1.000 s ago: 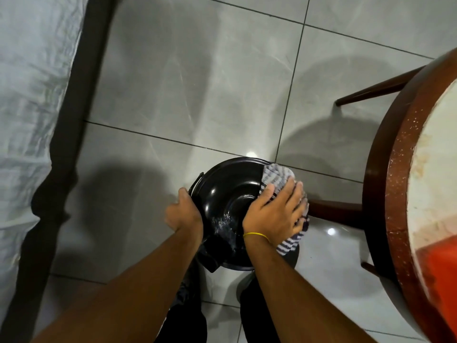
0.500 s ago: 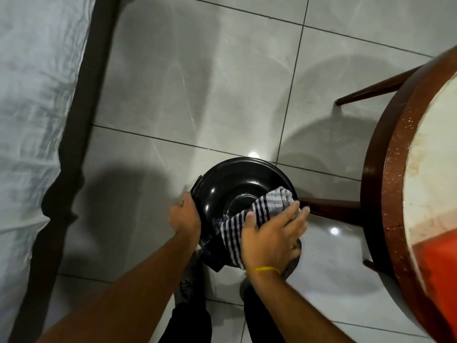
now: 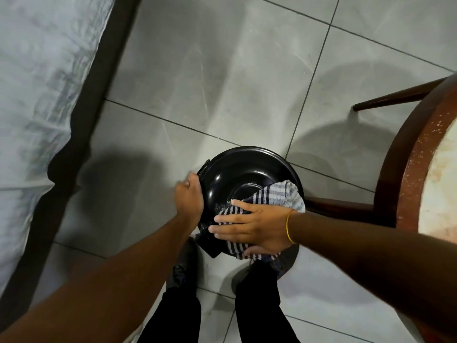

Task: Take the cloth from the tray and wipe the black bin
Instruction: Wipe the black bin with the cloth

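Observation:
The round black bin (image 3: 237, 174) stands on the tiled floor in front of my feet, its glossy lid facing up. My left hand (image 3: 189, 200) grips the bin's left rim. My right hand (image 3: 252, 227) lies flat, fingers pointing left, pressing the blue-and-white checked cloth (image 3: 279, 196) onto the near right part of the lid. The cloth spreads out from under my palm toward the bin's right edge and hangs over its near side.
A round dark wooden table (image 3: 405, 174) with a pale top stands close on the right, its legs reaching toward the bin. White crumpled sheeting (image 3: 34, 95) with a dark border runs along the left. My legs (image 3: 217, 305) are just below the bin. Grey floor tiles stretch beyond it.
My right hand has swept the cloth from the bin's right rim round to its near side, turning so the fingers point left. My left hand has kept its hold on the left rim.

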Tool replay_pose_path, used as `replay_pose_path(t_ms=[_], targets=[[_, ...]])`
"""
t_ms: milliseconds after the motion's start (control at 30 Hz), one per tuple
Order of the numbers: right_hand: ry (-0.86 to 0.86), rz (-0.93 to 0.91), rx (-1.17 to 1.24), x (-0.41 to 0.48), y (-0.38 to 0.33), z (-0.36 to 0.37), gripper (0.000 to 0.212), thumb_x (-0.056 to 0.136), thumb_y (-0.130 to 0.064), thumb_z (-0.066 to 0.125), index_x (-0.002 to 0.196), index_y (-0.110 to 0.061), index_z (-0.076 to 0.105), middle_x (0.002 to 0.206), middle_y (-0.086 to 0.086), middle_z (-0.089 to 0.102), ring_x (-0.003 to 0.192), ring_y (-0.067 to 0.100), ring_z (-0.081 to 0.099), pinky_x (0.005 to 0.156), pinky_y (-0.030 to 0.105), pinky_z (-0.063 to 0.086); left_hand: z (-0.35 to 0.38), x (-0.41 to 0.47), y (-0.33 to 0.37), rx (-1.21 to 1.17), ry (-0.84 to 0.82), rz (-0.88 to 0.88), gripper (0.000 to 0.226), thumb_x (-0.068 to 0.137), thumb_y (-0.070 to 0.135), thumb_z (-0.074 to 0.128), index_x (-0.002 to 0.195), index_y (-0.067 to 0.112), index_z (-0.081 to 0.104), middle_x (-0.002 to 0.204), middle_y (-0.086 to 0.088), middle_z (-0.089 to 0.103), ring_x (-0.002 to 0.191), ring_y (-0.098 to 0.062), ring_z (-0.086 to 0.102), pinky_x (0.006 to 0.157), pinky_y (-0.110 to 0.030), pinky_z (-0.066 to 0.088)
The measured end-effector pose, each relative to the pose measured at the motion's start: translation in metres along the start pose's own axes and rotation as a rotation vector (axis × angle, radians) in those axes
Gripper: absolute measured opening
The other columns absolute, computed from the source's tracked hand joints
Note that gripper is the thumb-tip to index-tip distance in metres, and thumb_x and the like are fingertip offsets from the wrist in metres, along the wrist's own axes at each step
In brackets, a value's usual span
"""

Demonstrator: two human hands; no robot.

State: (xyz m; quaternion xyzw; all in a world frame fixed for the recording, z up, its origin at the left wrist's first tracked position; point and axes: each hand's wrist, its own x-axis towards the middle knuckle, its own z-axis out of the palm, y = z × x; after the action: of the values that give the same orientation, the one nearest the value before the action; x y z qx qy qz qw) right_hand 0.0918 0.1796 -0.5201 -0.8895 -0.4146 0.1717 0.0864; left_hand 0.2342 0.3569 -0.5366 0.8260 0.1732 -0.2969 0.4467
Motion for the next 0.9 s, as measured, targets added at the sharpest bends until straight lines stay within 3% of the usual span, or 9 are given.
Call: replay_pose_path(t_ms=[133,300,367,467,567,633,733,900], targets=[[0.089,0.224,0.066,0.017,-0.007,-0.005,0.079,0.113,-0.057,0.035,0.176,-0.016,0.010,0.186,0.005,0.002,0.173,0.026,0.005,0.137,0.059,0.002,-0.001,0.003,-0.001,-0.002,-0.044,-0.025,0.037,0.106,0.021,0.044,0.073,0.007,0.054,0.068,-0.018,0.048,0.061,-0.026,0.048,0.059,-0.038,0.042],[0.265,0.727,0.108,0.058,-0.015,-0.011,0.077,0.112,-0.053,0.033,0.175,-0.012,0.014,0.186,0.007,0.004,0.173,0.028,0.008,0.135,0.063,0.016,-0.010,0.007,-0.005,-0.028,-0.129,-0.013,0.042,0.112,0.024,0.041,0.081,0.005,0.063,0.075,-0.019,0.062,0.065,-0.024,0.059,0.058,-0.033,0.049],[0.329,0.985,0.144,0.069,-0.015,-0.016,0.077,0.112,-0.053,0.033,0.175,-0.012,0.013,0.186,0.006,0.003,0.173,0.028,0.007,0.135,0.065,0.017,-0.010,0.009,-0.005,-0.046,-0.127,-0.040,0.044,0.110,0.025,0.043,0.073,0.009,0.060,0.068,-0.013,0.061,0.058,-0.020,0.058,0.050,-0.025,0.047],[0.395,1.451,0.224,0.082,-0.007,-0.024,0.076,0.114,-0.053,0.025,0.175,-0.011,0.007,0.186,0.006,0.000,0.173,0.030,0.005,0.137,0.062,0.006,-0.007,0.010,-0.005,-0.065,-0.084,-0.097,0.042,0.104,0.025,0.047,0.063,0.013,0.047,0.068,-0.013,0.046,0.061,-0.023,0.048,0.058,-0.034,0.042],[0.508,1.939,0.321,0.079,0.006,-0.031,0.073,0.114,-0.051,0.022,0.174,-0.009,0.016,0.185,0.007,0.011,0.172,0.034,0.013,0.135,0.066,0.016,0.000,0.006,-0.005,-0.047,0.051,-0.106,0.042,0.099,0.023,0.052,0.061,0.016,0.036,0.059,-0.002,0.033,0.056,-0.022,0.034,0.057,-0.037,0.034],[0.591,2.167,0.432,0.072,0.011,-0.032,0.072,0.114,-0.051,0.023,0.172,-0.008,0.025,0.184,0.007,0.018,0.171,0.035,0.016,0.132,0.068,0.021,0.003,0.003,-0.002,-0.027,0.127,-0.116,0.042,0.098,0.023,0.054,0.061,0.016,0.036,0.056,0.001,0.031,0.054,-0.020,0.031,0.056,-0.036,0.033],[0.595,2.229,0.520,0.067,0.012,-0.035,0.070,0.114,-0.051,0.026,0.169,-0.009,0.032,0.182,0.007,0.025,0.170,0.036,0.018,0.131,0.068,0.020,0.004,0.004,-0.003,-0.006,0.181,-0.142,0.048,0.097,0.023,0.056,0.056,0.016,0.034,0.055,0.001,0.031,0.054,-0.021,0.030,0.058,-0.036,0.035],[0.564,1.935,0.310,0.056,-0.012,-0.031,0.074,0.106,-0.061,0.042,0.164,-0.016,0.036,0.176,0.010,0.033,0.166,0.036,0.028,0.126,0.070,0.026,0.007,0.008,-0.007,0.005,0.198,-0.145,0.052,0.096,0.025,0.057,0.051,0.017,0.033,0.049,0.004,0.030,0.050,-0.020,0.028,0.056,-0.035,0.033]])
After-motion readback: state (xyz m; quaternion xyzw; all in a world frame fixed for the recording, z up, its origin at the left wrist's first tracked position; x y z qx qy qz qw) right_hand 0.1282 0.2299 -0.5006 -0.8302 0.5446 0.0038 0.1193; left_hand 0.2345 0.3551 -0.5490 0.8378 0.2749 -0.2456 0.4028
